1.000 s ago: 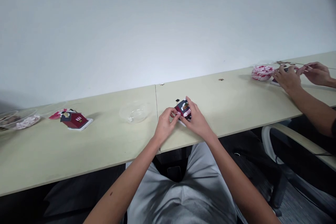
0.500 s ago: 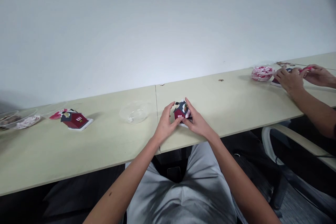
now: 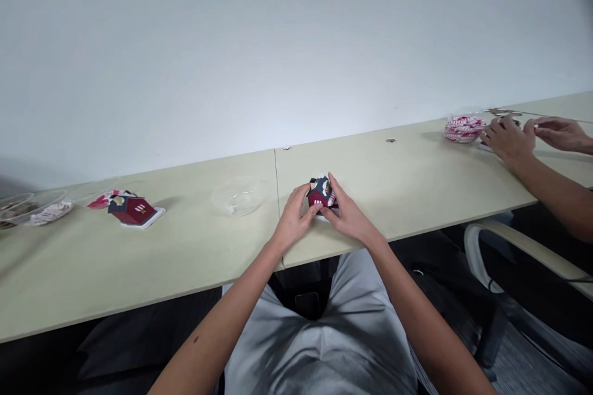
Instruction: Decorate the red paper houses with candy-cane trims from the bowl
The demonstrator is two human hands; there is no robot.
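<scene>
Pale green table point(image 3: 185, 259) against a blank white wall point(image 3: 278, 43); seam between two tabletops runs just left of the work.

- Small paper house point(image 3: 320, 195): red wall, dark roof, at the table's near edge, dead centre. A second ago it lay flatter, roof panel up; now it is tipped upright, red wall facing the camera. Judgement: the form is closing up, panels coming together.
- Left hand point(image 3: 291, 222) pinches it from 8 o'clock, thumb at the front wall. Right hand point(image 3: 348, 217) grips from 4 o'clock, forefinger laid along the roof edge. Both have drawn in tighter.
- Clear bowl point(image 3: 238, 197) at 9 o'clock, near, untouched.
- Second paper house point(image 3: 132, 210) farther out at 9 o'clock.
- Co-worker's hands point(image 3: 507, 139) at 2 o'clock, well apart, beside a bowl of red-and-white pieces point(image 3: 463, 128).
</scene>
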